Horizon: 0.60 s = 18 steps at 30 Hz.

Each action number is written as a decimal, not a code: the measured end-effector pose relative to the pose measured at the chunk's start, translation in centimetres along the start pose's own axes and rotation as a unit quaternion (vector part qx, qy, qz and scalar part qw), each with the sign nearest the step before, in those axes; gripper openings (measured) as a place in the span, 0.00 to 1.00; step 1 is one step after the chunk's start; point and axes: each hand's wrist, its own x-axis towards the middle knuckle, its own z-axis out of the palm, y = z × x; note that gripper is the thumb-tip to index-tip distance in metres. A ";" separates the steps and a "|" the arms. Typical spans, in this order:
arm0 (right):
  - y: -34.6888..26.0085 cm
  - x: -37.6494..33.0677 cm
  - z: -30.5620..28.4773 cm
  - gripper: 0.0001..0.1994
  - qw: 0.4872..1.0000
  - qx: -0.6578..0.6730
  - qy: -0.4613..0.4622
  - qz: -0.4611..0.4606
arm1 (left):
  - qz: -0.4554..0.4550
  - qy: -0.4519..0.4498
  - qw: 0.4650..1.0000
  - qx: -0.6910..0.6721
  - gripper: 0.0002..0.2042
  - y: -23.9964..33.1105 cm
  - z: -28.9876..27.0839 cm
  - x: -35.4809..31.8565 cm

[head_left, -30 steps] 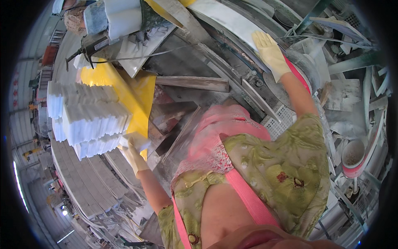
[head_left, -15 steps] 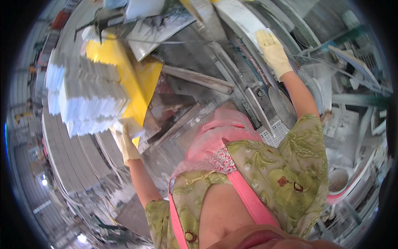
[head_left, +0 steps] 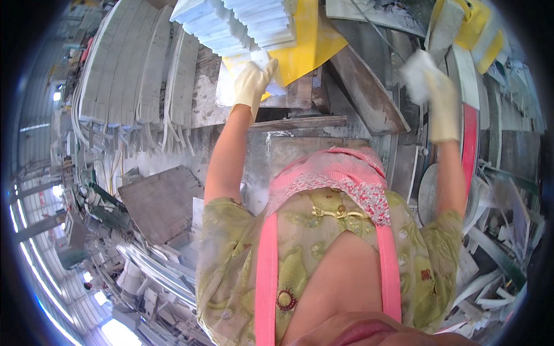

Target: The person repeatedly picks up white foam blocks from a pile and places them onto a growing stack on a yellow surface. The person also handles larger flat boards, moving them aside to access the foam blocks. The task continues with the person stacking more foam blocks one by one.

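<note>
My left hand (head_left: 251, 86), in a cream rubber glove, is closed around a small white slab piece (head_left: 261, 59) at the near edge of a stack of thin white slabs (head_left: 265, 24). The stack rests on a yellow sheet (head_left: 316, 43). Off to the right, my right hand (head_left: 442, 106), gloved the same way, is raised beside a long machine bed. Its fingers are smeared by motion and grip a white piece (head_left: 418, 76) whose exact kind I cannot make out.
Bundled grey strips (head_left: 118, 63) stand at the left. A wooden plank (head_left: 369, 86) slants between the stack and the machine. Beside my right forearm are a red-and-white strip (head_left: 470, 135) and a round disc (head_left: 429, 193). A brown board (head_left: 158, 203) lies at lower left.
My view has turned left, bringing the slab stack to the top middle. My right hand, earlier flat on the white machine strip, now holds a white piece. My left hand stays at the stack.
</note>
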 end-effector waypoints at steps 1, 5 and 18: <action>-0.9 -1.1 5.1 0.23 0.985 -0.067 0.013 -0.159 | 0.011 0.019 1.000 -0.013 0.35 -0.4 0.5 0.1; -4.7 -3.0 24.2 0.18 0.933 0.353 -0.066 0.029 | 0.012 0.019 1.000 -0.012 0.31 -1.6 1.0 0.8; -1.5 -1.7 26.6 0.28 0.939 0.088 -0.291 -0.161 | 0.099 0.184 0.965 -0.159 0.49 1.8 1.8 -0.7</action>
